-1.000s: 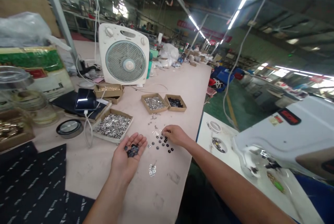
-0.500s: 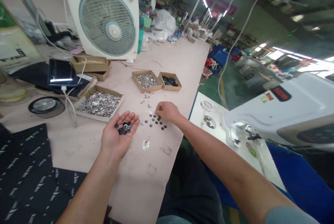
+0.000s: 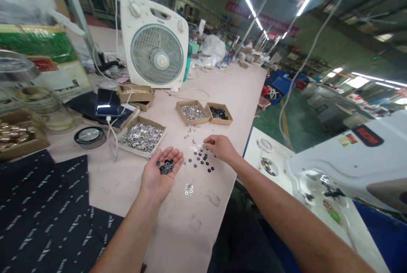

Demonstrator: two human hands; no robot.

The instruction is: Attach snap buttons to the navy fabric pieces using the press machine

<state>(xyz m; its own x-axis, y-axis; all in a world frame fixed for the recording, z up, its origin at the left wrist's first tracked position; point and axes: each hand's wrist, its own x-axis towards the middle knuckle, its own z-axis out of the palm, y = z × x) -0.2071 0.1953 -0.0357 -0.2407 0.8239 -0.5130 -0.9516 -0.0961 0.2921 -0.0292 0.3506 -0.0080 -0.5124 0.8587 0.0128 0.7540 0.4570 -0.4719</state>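
Observation:
Palm up over the table, my left hand cups several black round snap pieces, its fingers slightly curled. My right hand is at the top of a scatter of black caps on the tabletop, thumb and fingertips pinched together; whatever is between them is too small to make out. Silver rings lie in a small cluster nearer to me. Beyond the hands are a box of silver pieces and a box of black pieces. A larger box of silver pieces stands left, beside my left fingertips.
A white box fan stands at the back. On the left are a phone on a cable, a round black-rimmed dish and dark printed fabric. A white machine occupies the right side, beyond the table edge.
The view has swung left, so everything appears further right and lower. My left hand still holds the black pieces; my right hand remains pinched over the scattered pieces.

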